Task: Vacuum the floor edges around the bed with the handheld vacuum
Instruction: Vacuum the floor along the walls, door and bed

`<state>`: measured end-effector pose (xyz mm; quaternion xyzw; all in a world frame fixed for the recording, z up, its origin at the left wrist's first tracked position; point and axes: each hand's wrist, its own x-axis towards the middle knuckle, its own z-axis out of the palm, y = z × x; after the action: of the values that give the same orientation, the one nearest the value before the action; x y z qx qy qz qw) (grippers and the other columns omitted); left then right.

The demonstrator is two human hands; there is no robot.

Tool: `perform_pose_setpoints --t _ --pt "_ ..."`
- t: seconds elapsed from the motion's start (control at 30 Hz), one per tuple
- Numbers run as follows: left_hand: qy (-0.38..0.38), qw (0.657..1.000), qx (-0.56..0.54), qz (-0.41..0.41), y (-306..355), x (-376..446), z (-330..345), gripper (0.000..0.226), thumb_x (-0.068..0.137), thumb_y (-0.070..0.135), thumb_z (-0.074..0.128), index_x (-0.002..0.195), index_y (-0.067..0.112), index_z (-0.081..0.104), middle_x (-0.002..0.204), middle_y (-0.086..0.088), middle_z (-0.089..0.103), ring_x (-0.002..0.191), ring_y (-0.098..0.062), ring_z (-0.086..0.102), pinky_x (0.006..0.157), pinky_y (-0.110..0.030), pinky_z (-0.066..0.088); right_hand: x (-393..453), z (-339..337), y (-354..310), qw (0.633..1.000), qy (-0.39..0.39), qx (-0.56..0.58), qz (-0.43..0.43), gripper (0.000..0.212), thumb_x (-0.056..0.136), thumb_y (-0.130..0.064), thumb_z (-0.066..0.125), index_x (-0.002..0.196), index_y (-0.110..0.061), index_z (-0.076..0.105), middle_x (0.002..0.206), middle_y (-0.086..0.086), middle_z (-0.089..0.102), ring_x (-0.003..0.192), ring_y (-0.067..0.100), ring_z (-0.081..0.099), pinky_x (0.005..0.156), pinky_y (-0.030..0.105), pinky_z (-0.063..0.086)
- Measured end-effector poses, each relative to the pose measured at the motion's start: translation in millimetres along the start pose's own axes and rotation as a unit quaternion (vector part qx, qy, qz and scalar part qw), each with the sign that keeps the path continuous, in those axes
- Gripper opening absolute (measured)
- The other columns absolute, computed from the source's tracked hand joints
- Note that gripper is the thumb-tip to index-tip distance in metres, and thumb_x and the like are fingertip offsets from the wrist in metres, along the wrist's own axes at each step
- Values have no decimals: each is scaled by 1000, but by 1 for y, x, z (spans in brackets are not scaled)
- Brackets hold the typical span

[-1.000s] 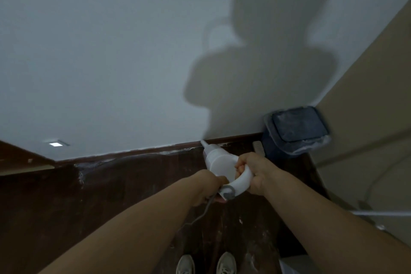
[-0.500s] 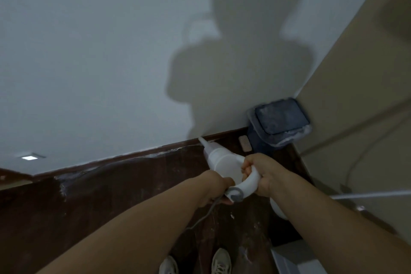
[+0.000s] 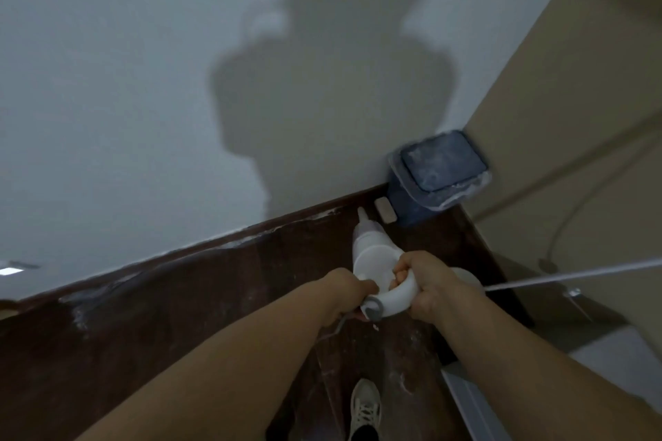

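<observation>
Nozzle had crept right along the skirting toward the bin.
Left hand (image 3: 345, 293) steadied the rear; right hand (image 3: 421, 281) wrapped the handle of the handheld vacuum (image 3: 372, 256), frame centre, tip aimed where floor (image 3: 179, 326) met wall near the bin (image 3: 435, 179).

Counting from the head view: one handheld vacuum (image 3: 372, 258) showing, white, with one loop handle (image 3: 397, 301) and one nozzle (image 3: 361, 215). Two hands showing: left grip (image 3: 345, 293) and right grip (image 3: 426, 283), both wrapping around the vacuum. One cord (image 3: 335, 327) trailing just below the left grip. One blue bin (image 3: 435, 177) sitting beyond the grips, up-right. One small pale block (image 3: 385, 210) lying beside the nozzle. One shoe (image 3: 365, 408) showing below the grips. One thin rod (image 3: 573, 275) running off right of the right grip.
</observation>
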<state>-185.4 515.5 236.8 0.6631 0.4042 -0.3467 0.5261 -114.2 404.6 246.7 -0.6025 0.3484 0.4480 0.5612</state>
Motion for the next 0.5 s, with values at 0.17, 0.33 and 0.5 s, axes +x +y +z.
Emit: perform_pose_setpoints --t 0.17,0.33,0.5 --pt "-12 1000 0 -9 -28 26 -2 48 94 34 55 127 -2 52 110 -13 63 84 -21 61 64 -22 45 12 13 22 1000 -8 19 9 16 81 6 43 90 -3 53 64 7 42 52 14 39 43 25 40" --pt "6 1000 0 -5 -40 43 -18 48 95 30 56 127 -5 52 121 -19 62 91 -25 60 66 -26 47 28 36 28 999 -11 32 16 18 82 6 41 90 -3 53 63 7 38 50 13 36 43 25 39" --pt "9 1000 -1 -11 -56 42 -29 47 94 33 56 125 -2 54 111 -16 63 85 -22 57 72 -29 45 27 47 36 999 -21 7 32 33 79 7 42 108 -6 53 72 9 44 55 15 40 50 28 40"
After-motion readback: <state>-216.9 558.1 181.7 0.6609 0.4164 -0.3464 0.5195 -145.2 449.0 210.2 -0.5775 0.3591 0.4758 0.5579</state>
